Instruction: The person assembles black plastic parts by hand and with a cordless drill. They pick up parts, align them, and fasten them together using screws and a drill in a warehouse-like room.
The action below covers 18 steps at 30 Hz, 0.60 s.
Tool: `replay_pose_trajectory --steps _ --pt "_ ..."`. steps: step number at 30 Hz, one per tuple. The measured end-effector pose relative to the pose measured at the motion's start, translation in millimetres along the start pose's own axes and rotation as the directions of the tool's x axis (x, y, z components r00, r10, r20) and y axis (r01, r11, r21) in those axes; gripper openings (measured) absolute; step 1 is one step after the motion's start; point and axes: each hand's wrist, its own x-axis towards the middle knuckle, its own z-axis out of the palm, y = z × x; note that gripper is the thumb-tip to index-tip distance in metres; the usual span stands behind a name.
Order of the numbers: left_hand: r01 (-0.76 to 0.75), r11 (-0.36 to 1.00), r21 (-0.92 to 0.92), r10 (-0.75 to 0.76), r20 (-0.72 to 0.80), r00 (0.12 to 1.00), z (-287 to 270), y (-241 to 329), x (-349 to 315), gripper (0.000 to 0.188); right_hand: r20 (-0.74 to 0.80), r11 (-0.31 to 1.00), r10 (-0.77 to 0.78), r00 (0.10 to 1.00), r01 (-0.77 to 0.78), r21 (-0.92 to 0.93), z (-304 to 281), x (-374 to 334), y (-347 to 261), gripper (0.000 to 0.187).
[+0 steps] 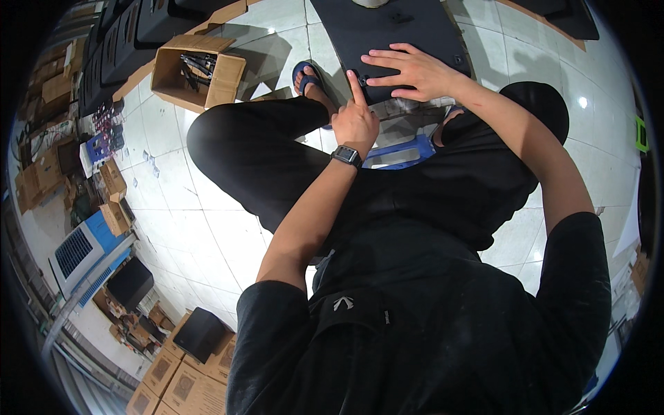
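Observation:
A dark, flat panel or box top (387,45) lies across the floor in front of me, between my feet. On its near left part rests my left hand (355,126), its index finger stretched out and the other fingers curled under. That fingertip is beside a small black fitting (363,80) near the panel's corner. My right hand (418,72) lies over the panel with fingers spread, the tips close to the same fitting. Another small black fitting (457,60) sits near the right corner. Neither hand visibly holds anything.
An opened cardboard box (225,81) with black, slender parts stands at the far left. Black cabinets (155,24) line the upper left. Beneath me is a blue plastic stool (401,153). Stacked cartons (194,387) and an air cooler (72,256) stand at left.

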Motion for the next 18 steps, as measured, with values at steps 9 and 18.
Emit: replay_pose_trajectory --steps 9,18 --pt "0.051 0.989 0.137 -0.046 -0.039 0.998 6.8 2.9 -0.1 0.109 0.082 0.995 -0.095 0.992 0.096 -0.017 -1.7 8.4 2.7 0.064" --pt "0.054 0.993 0.102 -0.05 -0.046 0.998 10.0 1.4 1.0 0.105 0.085 0.991 -0.109 0.99 0.115 -0.065 3.0 16.0 5.0 0.066"
